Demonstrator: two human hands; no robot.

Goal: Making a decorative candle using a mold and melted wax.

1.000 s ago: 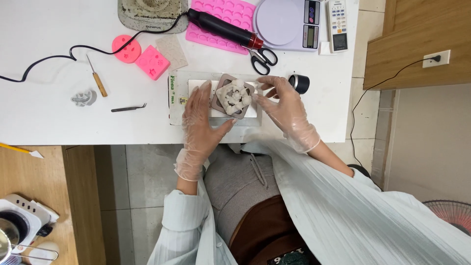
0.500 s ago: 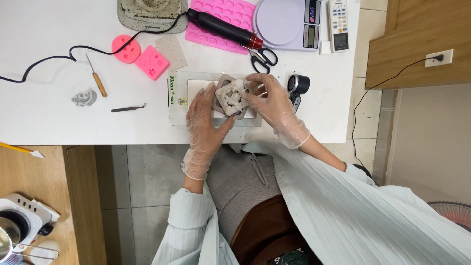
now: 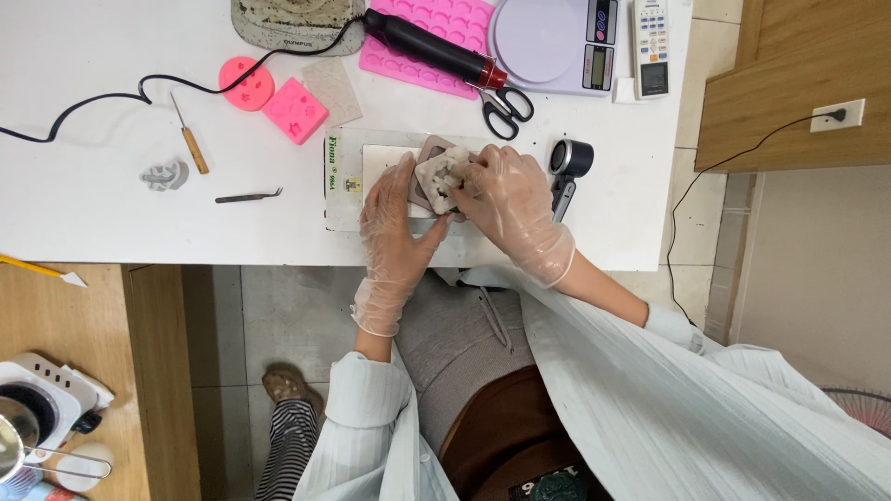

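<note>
Overhead view of your gloved hands at a white table. Just above the centre of the frame, a grey-brown mould filled with pale lumpy material lies on a white tile, which rests on a flat board with a green-printed left edge. Your left hand lies flat against the mould's left side, fingers extended and close together, thumb angled toward the mould's lower edge. Your right hand covers the mould's right half, its fingers curled down onto the pale filling; whether they pinch a piece cannot be told.

Right of the right hand: a small black lens-like tool. Above it, black-handled scissors. Along the upper edge of the frame: a black corded heat tool lying across a pink tray mould, a round-plate scale, and a white remote. Upper left: two pink moulds, one round and one square, a wooden-handled pick, tweezers, and a small grey casting.
</note>
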